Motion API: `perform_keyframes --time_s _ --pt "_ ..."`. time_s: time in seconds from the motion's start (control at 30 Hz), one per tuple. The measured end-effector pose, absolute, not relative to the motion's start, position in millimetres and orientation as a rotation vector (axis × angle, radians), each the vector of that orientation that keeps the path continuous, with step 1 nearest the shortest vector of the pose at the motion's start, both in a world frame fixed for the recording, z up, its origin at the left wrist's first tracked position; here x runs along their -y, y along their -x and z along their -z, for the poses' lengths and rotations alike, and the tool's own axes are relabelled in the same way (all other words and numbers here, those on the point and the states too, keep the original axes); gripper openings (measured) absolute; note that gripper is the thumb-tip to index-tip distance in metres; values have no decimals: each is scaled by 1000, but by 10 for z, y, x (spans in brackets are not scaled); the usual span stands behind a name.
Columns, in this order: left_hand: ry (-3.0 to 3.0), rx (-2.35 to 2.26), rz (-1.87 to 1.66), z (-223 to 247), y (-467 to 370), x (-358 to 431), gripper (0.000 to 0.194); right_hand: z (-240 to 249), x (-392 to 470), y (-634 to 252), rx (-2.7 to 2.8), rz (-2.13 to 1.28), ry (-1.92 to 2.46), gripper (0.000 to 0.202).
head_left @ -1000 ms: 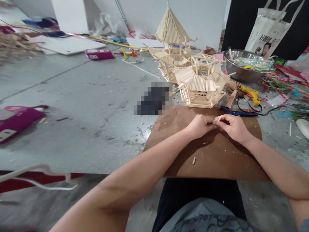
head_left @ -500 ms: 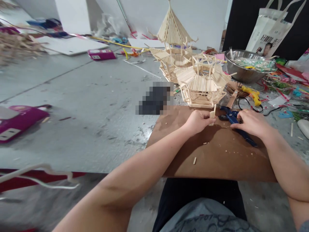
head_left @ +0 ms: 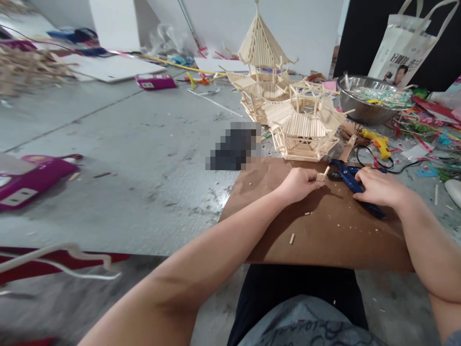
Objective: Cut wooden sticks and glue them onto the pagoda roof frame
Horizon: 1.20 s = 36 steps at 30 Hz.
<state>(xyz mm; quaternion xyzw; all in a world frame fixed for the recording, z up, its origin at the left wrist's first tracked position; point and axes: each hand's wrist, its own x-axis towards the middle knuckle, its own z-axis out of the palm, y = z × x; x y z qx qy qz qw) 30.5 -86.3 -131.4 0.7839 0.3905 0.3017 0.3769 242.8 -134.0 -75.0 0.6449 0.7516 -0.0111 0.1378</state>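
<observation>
A small bunch of short wooden sticks [head_left: 321, 177] is pinched in my left hand [head_left: 300, 184], over the brown board [head_left: 266, 240]. One stick in it pokes up to the right. My right hand [head_left: 376, 187] is on the blue cutters [head_left: 351, 180], whose jaws lie just right of the sticks. Behind my hands stands a stick-built pavilion model [head_left: 304, 127] with open upper posts. A taller model with a pointed roof [head_left: 262, 45] stands behind it. Little cut pieces [head_left: 292, 239] lie on the board.
To the right are a yellow glue gun [head_left: 378, 143], a metal bowl [head_left: 372, 101] of wrapped sticks and scattered craft scraps. A white bag [head_left: 403, 48] stands behind the bowl. Purple power strips [head_left: 39, 180] lie at the left of the grey table [head_left: 144, 144].
The sticks in my left hand have tilted over to the right and lie lower. My right hand still has the cutters. The view has shifted slightly.
</observation>
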Motion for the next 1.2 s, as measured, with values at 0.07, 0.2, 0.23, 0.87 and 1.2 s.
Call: perform_keyframes --time_s 0.07,0.2,0.23,0.87,1.2 --pt "-1996 -989 -781 1319 -305 862 16 750 1354 -2400 -2139 3 -1829 27" --pt "-1975 -999 -780 1318 -309 863 15 778 1347 -2349 -2110 -62 -1854 26" --pt "-1965 -1007 -780 1317 -310 863 15 779 1340 -2346 -2110 -81 -1884 27" --pt "-1264 -796 -848 1115 -327 943 6 418 1430 -2634 -2538 1451 -2156 21" --pt "-1299 -766 -698 1106 -308 941 10 705 1294 -2524 -2745 2110 -2019 19"
